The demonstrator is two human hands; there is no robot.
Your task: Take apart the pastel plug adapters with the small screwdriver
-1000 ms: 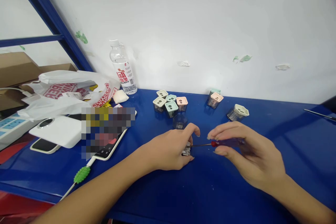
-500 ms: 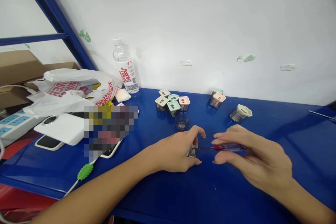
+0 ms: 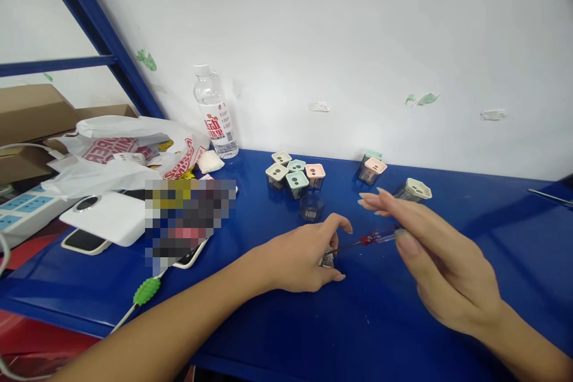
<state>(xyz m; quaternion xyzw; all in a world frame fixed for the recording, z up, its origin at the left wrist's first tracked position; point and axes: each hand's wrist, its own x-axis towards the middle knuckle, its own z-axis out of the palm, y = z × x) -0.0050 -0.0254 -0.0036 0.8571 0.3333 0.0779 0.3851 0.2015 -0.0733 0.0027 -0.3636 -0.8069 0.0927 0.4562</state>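
My left hand [image 3: 301, 255] rests on the blue table with its fingers curled round a small metal pencil sharpener part [image 3: 328, 258], mostly hidden under them. In my right hand [image 3: 452, 268] is a screwdriver [image 3: 378, 237] with a clear purplish handle and a red collar. Its handle end lies between the thumb and the straightened fingers. The thin shaft slants down left, its tip at the sharpener part. Just beyond my left hand stands a dark clear container [image 3: 311, 207] without a lid. Behind it cluster several pencil sharpeners [image 3: 297, 184] with cream, mint and pink two-hole lids.
Further right are a pink-topped sharpener [image 3: 372, 171], a mint one behind it, and a tilted cream one [image 3: 417, 190]. A water bottle [image 3: 217, 116] stands against the wall. Plastic bag [image 3: 120, 137], white device [image 3: 107, 219], phones and a cable crowd the left. A metal rod [image 3: 550, 197] lies far right.
My right hand's fingers have straightened and lifted, and its thumb has moved back along the handle. The screwdriver's handle has tilted upward. My left hand stays in place.
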